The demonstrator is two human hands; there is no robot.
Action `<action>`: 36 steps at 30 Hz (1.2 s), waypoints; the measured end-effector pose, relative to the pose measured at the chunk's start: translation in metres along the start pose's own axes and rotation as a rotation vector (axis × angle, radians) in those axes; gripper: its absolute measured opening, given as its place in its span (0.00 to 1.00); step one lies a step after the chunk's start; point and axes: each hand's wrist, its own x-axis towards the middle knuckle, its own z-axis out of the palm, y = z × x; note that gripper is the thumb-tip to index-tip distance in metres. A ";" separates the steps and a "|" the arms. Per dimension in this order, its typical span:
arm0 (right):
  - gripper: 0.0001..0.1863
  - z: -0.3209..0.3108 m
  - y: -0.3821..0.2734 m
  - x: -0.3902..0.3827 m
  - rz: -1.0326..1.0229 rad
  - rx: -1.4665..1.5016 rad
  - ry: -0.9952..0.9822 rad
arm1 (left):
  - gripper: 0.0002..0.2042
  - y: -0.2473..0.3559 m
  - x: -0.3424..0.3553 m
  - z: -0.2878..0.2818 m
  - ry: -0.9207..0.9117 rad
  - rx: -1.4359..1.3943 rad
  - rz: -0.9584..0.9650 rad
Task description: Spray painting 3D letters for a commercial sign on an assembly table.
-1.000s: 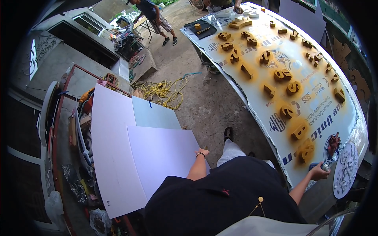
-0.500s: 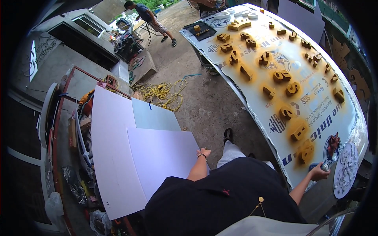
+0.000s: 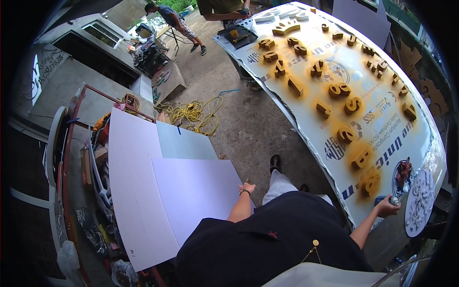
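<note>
My right hand (image 3: 385,207) grips a spray can (image 3: 394,201) at the near right edge of a large printed panel (image 3: 306,124). Several gold-painted cut-out letters and shapes (image 3: 353,105) stand on it amid yellow overspray, with white ones (image 3: 282,14) at the far end. Beside the can lies a white oval board (image 3: 420,205) covered in small white pieces. My left hand (image 3: 246,188) is closed on something small I cannot make out, next to the front edge of stacked white sheets (image 3: 191,196).
A co-worker (image 3: 213,10) stands at the panel's far end, holding a can. Another person (image 3: 172,19) is by a folding table (image 3: 169,31). Tangled yellow cord (image 3: 196,115) lies on the concrete floor (image 3: 244,134). A red metal rack (image 3: 83,100) with clutter stands left.
The co-worker at the panel's far end has come further into view, leaning in from the left. The person by the folding table has shifted stance. My hands look much the same.
</note>
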 end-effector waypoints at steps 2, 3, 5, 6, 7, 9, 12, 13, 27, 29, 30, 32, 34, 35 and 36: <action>0.30 -0.003 0.007 0.003 0.019 -0.026 0.016 | 0.34 0.012 -0.007 -0.001 -0.020 -0.002 0.003; 0.30 -0.003 0.004 0.002 0.024 -0.024 0.007 | 0.34 0.007 -0.003 -0.003 -0.019 0.003 0.000; 0.31 0.000 -0.006 -0.002 -0.003 0.000 0.007 | 0.33 -0.012 0.012 -0.003 -0.034 0.023 -0.013; 0.31 0.001 -0.004 0.000 -0.021 0.009 0.030 | 0.33 -0.009 0.010 -0.002 -0.042 0.039 -0.004; 0.31 0.002 -0.002 0.000 -0.009 0.011 0.032 | 0.33 -0.008 0.009 0.000 -0.028 0.026 0.004; 0.30 0.000 -0.003 0.001 0.001 -0.012 0.029 | 0.32 -0.006 0.006 0.001 -0.016 0.019 0.014; 0.30 -0.008 -0.007 0.000 0.003 -0.010 0.013 | 0.32 -0.009 0.007 0.001 -0.026 0.023 -0.001; 0.30 -0.008 -0.008 0.000 -0.001 -0.014 0.019 | 0.33 -0.013 0.010 0.001 -0.031 0.029 0.000; 0.31 -0.003 -0.007 -0.001 0.012 0.014 0.005 | 0.32 -0.002 0.002 -0.008 -0.039 0.047 0.028; 0.31 -0.001 0.004 0.002 0.015 0.000 0.029 | 0.27 0.011 -0.014 -0.005 0.059 -0.065 0.101; 0.31 0.001 0.003 0.002 0.015 0.004 0.026 | 0.27 0.009 -0.012 -0.006 0.063 -0.068 0.099; 0.31 0.003 0.005 0.002 0.007 0.019 0.022 | 0.28 0.006 -0.008 -0.008 0.053 -0.028 0.105; 0.31 0.002 0.002 0.000 -0.001 0.025 0.022 | 0.28 0.001 -0.001 -0.005 0.085 -0.041 0.084; 0.31 0.002 0.001 0.000 -0.006 0.025 0.026 | 0.28 -0.001 0.002 -0.004 0.114 -0.049 0.067; 0.31 -0.001 -0.001 0.000 -0.010 0.029 0.024 | 0.28 -0.003 0.004 -0.003 0.116 -0.054 0.064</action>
